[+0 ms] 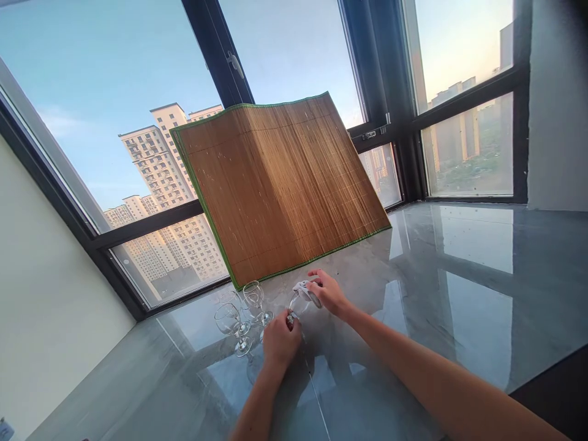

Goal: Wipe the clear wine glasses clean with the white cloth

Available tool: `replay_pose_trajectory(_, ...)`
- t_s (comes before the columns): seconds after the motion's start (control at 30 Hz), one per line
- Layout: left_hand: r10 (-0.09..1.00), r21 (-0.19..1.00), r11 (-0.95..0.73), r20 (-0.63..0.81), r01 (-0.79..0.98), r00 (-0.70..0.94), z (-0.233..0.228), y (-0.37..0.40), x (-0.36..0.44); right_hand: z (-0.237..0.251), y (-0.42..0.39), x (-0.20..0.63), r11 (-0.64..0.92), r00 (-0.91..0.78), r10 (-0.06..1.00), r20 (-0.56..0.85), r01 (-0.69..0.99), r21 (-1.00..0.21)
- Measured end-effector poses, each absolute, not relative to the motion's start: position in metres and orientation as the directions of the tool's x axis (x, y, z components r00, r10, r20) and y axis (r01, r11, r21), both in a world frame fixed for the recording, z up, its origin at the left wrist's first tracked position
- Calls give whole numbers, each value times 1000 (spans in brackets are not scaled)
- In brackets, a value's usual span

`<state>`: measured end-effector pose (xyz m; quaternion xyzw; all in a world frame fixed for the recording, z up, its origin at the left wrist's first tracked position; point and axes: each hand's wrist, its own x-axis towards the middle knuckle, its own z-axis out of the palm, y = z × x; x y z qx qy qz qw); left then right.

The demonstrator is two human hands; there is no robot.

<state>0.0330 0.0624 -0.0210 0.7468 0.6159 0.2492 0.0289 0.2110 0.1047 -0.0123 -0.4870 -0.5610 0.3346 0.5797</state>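
Note:
My left hand [282, 340] is closed around the stem of a tilted, clear wine glass [299, 304], holding it just above the grey surface. At the mouth of that glass, my right hand [329, 294] pinches a whitish cloth [301, 286], part of which shows at the bowl. Exactly how far the cloth reaches inside the glass is hard to make out. Left of my left hand, a wine glass [228, 320] stands upright close to another wine glass [253, 296], and a further one is partly hidden behind them.
A brown bamboo mat [280, 190] with green edging leans against the windows behind the glasses. The glossy grey stone surface [441, 318] runs to the window frames, with a seam through it. A white wall [50, 275] bounds the left side.

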Motion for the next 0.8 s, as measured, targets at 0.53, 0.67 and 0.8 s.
replay_pose_trajectory(0.53, 921, 420, -228, 385, 878, 56, -27, 64, 25, -6, 93, 218, 294, -172, 943, 286, 24, -955)
replay_pose_trajectory(0.67, 904, 400, -240, 425, 885, 54, -27, 62, 26, -5, 92, 217, 282, -212, 937, 277, -6, -959)
replay_pose_trajectory(0.8, 881, 301, -321, 442, 898, 167, -27, 57, 30, -11, 92, 213, 297, -273, 919, 285, 3, -955)
